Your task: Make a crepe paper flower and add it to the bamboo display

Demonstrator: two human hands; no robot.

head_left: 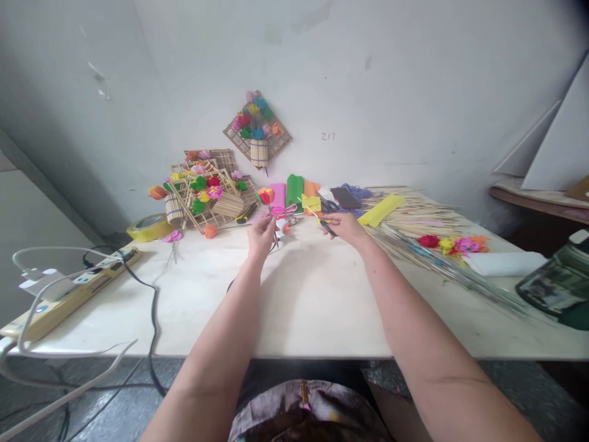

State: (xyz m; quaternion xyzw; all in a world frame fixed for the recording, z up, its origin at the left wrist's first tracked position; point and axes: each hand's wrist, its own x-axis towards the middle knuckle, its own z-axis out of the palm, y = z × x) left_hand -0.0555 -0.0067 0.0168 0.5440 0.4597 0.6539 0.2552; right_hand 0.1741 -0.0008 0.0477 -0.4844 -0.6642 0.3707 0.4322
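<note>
My left hand [261, 236] pinches the stem of a small artificial flower [265, 196] with red and yellow petals, held upright above the table. My right hand [344, 227] is closed on scissors [327, 228] with dark handles, their blades pointing up and left toward the flower. Just behind the blades is a yellow paper piece [311, 204]; I cannot tell whether they touch it. Beyond the hands lie rolls of crepe paper, a pink one [278, 197], a green one [294, 191] and an orange one [311, 187].
Bamboo lattices with flowers [202, 190] are piled at left, beside yellow tape [150, 227] and a power strip [87, 285] with cables. Thin sticks [423, 215], finished flowers [453, 244] and a green container [559, 282] occupy the right. A decorated lattice [258, 132] hangs on the wall.
</note>
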